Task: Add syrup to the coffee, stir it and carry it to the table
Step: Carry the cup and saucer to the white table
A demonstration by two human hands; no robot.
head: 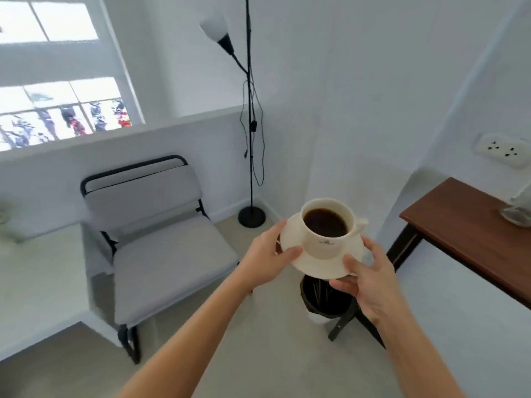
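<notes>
Both hands on saucer [321, 261], held in mid-air over floor. Left hand [265, 255] pinching left rim, thumb on top; right hand [366, 280] pinching near-right rim. Fingers beneath hidden. Cup [327, 225] upright, handle pointing right, logo too small to read. Bin [324, 300] partly hidden below. Wooden table [471, 234] cut off right. Open floor between chair [161, 248] and table.

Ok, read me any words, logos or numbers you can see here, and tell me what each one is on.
Small dark logo on the front of the cup, which stands on the saucer: a mark with a line of lettering, too small and blurred to read.
Wall socket: only holes, no text.
Nothing else carries writing.
</notes>
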